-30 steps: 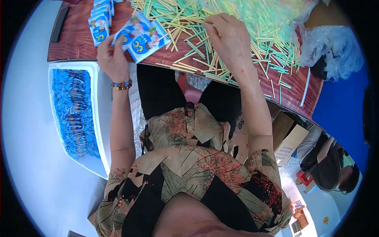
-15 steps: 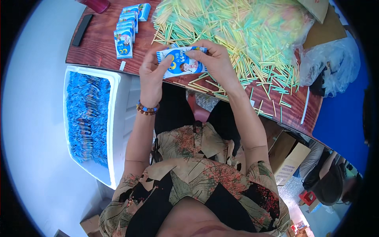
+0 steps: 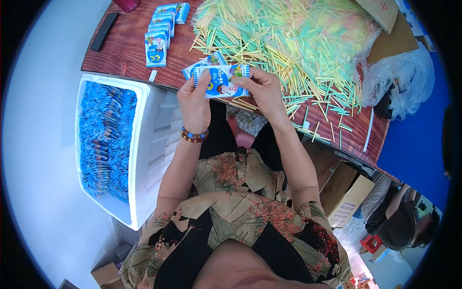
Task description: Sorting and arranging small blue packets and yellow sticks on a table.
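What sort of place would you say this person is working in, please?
Probably a small packing workshop. A wooden table holds a big heap of coloured straws, a white foam box is full of blue packets, and cardboard cartons stand on the floor. Both hands hold one blue packet.

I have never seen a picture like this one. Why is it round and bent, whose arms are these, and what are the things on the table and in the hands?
There is no machine here. A person wears a wide fisheye camera on the head, looking down, so the picture is round and straight edges bend. The arms are the person's own. The left hand and the right hand together hold a small blue and white packet above the edge of the wooden table. On the table lie a big heap of thin yellow and green sticks and a row of similar packets. Beside the table, on the person's left, stands a white foam box full of blue packets.
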Demonstrator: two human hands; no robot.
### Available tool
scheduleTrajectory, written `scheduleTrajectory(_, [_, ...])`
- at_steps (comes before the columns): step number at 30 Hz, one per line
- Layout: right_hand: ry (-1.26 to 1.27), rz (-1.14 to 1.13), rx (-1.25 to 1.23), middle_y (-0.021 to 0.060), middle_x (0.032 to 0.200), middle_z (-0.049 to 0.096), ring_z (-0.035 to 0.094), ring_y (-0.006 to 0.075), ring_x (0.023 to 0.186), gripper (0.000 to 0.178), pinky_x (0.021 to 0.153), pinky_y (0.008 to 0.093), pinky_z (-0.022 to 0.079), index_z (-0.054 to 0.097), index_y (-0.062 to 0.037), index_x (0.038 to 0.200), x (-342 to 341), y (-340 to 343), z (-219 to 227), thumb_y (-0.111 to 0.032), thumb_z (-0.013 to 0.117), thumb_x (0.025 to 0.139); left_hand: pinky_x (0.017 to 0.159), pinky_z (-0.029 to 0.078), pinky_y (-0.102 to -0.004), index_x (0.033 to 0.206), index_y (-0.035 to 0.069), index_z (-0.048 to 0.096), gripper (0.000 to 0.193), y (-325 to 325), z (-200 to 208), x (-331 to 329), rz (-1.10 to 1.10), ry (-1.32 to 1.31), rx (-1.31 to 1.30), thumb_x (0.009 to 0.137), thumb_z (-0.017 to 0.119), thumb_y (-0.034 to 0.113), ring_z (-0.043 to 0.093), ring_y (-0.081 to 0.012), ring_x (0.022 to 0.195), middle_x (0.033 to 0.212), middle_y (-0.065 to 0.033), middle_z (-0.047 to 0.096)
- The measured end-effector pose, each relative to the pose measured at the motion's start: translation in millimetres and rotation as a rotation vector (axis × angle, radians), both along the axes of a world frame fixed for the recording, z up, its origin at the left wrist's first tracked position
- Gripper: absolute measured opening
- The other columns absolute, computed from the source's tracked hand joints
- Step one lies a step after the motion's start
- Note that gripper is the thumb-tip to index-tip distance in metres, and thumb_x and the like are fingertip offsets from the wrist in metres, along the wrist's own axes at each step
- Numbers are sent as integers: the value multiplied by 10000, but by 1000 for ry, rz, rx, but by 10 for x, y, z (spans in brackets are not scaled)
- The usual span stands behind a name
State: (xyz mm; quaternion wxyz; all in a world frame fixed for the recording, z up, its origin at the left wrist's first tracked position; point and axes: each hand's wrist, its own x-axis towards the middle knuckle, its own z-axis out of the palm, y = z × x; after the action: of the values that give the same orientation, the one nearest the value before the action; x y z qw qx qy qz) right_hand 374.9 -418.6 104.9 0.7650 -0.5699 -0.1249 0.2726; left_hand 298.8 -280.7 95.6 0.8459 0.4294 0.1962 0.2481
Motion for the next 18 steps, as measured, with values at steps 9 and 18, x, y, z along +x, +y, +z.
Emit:
scheduleTrajectory(9, [-218,-10,-97,2,787,650,572,59,749,104,678,205,438,676,3,894,28,-88,79,-77,609,888,749,526,-246,993,-14,659,161,-3,-51,-6,61,-6,-127,950,586,124,646,-89,852,977,-58,683])
scheduleTrajectory(18, [-850,67,-104,87,1291,493,473,239,1175,254,958,345,393,656,-58,969,40,-61,174,-122,753,743,805,539,-300,1041,-12,636,215,-49,44,14,-39,-11,-297,972,552,174,653,-138,933,1051,-87,668])
